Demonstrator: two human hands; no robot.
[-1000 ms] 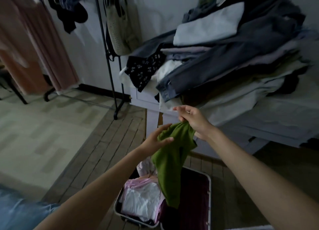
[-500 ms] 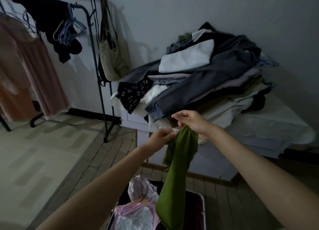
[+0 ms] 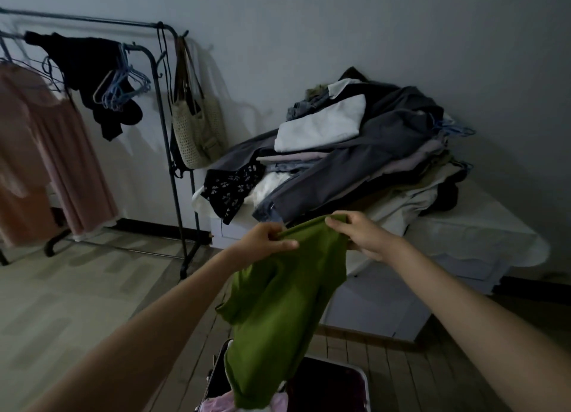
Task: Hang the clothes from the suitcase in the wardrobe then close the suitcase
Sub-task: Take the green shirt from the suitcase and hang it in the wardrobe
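Since a moment ago the hands have drawn apart and the green garment (image 3: 278, 303), then a narrow bunched strip, now spreads between them along its top edge. Dim room. Clothes rack (image 3: 168, 127) at left against the wall: pink dress (image 3: 58, 164), black garment (image 3: 89, 68), cluster of blue hangers (image 3: 123, 85), woven tote bag (image 3: 197, 133) hung on the end post. White-covered table (image 3: 479, 235) at right carries a tall heap of folded clothes (image 3: 355, 158), grey jacket uppermost. Green garment hangs down over the open suitcase (image 3: 333, 384) at the bottom edge, its lower end among pink clothes there. Left hand (image 3: 262, 241) pinches the top edge, fingers curled. Right hand (image 3: 361, 234) grips the other corner likewise.
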